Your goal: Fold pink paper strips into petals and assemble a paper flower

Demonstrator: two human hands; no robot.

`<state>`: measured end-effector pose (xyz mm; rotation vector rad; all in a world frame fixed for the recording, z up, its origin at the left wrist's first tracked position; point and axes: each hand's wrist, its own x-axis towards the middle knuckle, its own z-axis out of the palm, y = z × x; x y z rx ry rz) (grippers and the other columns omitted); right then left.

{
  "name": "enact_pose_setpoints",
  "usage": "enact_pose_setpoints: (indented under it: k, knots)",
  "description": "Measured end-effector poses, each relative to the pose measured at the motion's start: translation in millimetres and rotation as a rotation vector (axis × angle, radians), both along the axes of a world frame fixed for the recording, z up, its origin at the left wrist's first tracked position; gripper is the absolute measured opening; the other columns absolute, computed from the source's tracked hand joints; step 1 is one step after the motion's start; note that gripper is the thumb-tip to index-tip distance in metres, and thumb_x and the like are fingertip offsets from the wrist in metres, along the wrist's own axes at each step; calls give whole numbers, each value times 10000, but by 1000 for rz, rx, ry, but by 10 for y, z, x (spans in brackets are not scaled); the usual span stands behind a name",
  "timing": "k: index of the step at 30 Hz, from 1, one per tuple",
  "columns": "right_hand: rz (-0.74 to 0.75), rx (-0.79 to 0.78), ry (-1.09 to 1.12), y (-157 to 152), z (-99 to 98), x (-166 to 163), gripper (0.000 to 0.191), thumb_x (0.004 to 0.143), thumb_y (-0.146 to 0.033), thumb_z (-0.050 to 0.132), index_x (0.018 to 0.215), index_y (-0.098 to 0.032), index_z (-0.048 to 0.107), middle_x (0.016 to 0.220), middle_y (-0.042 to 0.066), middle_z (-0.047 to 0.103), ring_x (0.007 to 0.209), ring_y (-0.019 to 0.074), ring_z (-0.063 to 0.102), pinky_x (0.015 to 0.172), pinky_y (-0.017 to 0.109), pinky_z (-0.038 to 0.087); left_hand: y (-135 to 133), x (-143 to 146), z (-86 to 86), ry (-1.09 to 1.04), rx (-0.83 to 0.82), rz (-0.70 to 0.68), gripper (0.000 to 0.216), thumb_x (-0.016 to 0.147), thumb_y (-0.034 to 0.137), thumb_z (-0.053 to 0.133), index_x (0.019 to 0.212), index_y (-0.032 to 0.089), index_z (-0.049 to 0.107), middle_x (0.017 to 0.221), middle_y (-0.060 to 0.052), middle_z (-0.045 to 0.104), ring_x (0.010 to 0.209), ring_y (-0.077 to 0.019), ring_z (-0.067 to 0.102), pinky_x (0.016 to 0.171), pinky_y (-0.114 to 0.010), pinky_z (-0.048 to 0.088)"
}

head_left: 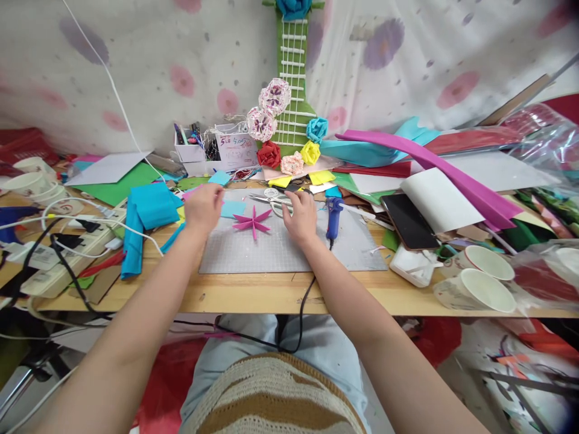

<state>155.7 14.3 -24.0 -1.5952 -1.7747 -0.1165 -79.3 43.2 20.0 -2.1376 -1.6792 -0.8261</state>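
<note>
My left hand [203,208] hovers over the left edge of the grey cutting mat [244,259], its fingers curled together; whatever is in them, if anything, is hidden. My right hand [301,217] is above the mat with thumb and fingers apart, at the handles of the scissors [274,200]. The scissors' blades point left. Between my hands stands a magenta folded-paper star [253,222] with several thin points. Behind it lies a light blue paper square [233,208]. To the right of my right hand, a blue glue gun [333,218] rests on the mat with its cord running toward me.
Blue crepe paper [149,211] and a power strip [67,259] with tangled cords are at left. A phone [409,222], a white box [414,265] and paper cups [474,289] sit at right. Behind stands a green guitar-shaped piece [294,114] with paper flowers.
</note>
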Motion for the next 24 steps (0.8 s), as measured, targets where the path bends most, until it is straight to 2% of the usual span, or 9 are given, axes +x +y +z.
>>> enact_pose_setpoints:
  k: [3,5,7,9,11,13,16,20,24]
  knots:
    - [251,113,-129,-121,68,-84,392,856,-262,443,1238,-191,499,1247,115,492,1183,251,391,996,419,298,-251,382,-148,125,-2,-359,247,869,286,395,841,173,613,847,-73,673,795,-184,607,710,-294,426]
    - [410,35,-210,-182,78,-144,397,865,-239,426,1255,-186,477,1231,117,521,1144,238,440,958,394,337,-396,566,-274,118,-19,-431,247,869,254,387,825,173,616,817,-67,675,765,-172,611,676,-278,428]
    - [462,-108,-227,-212,69,-183,389,895,-237,370,1271,-177,449,1166,115,576,1047,217,520,864,342,395,-496,629,-369,1,-45,-389,227,866,245,397,864,176,614,848,-63,674,767,-159,611,670,-265,436]
    - [444,-233,-197,-213,56,-193,351,921,-268,327,1233,-187,465,1103,95,617,973,199,566,780,293,411,-543,576,-415,-170,-70,-321,218,869,266,407,949,187,594,921,-55,659,804,-140,604,707,-250,451]
    - [398,-307,-143,-200,49,-179,300,928,-309,325,1142,-208,508,1046,62,644,921,185,589,724,259,401,-542,457,-427,-338,-41,-193,234,867,256,397,1014,188,566,1030,-70,618,888,-140,584,754,-252,460]
    - [358,-336,-79,-187,47,-155,259,924,-332,341,1053,-219,535,976,30,662,854,167,601,684,238,385,-511,338,-437,-441,-46,-117,236,846,229,400,1014,184,559,1029,-72,597,895,-141,571,746,-254,467]
    - [329,-353,0,-183,46,-132,273,921,-378,339,972,-219,555,869,8,670,748,144,596,638,222,364,-463,251,-475,-475,-224,-202,228,818,224,410,979,189,568,906,-34,616,761,-119,568,641,-224,457]
    - [321,-390,75,-199,30,-153,300,920,-401,328,992,-227,561,758,-10,665,697,139,592,623,220,369,-472,294,-521,-328,-444,-378,285,779,225,443,1032,205,572,726,18,604,612,-104,532,603,-227,421]
    - [424,-341,105,-217,-9,-200,252,900,-285,372,1088,-248,535,933,-8,675,866,142,601,732,237,403,-509,347,-507,-133,-477,-445,360,723,205,484,1070,228,579,708,19,594,641,-132,538,602,-248,391]
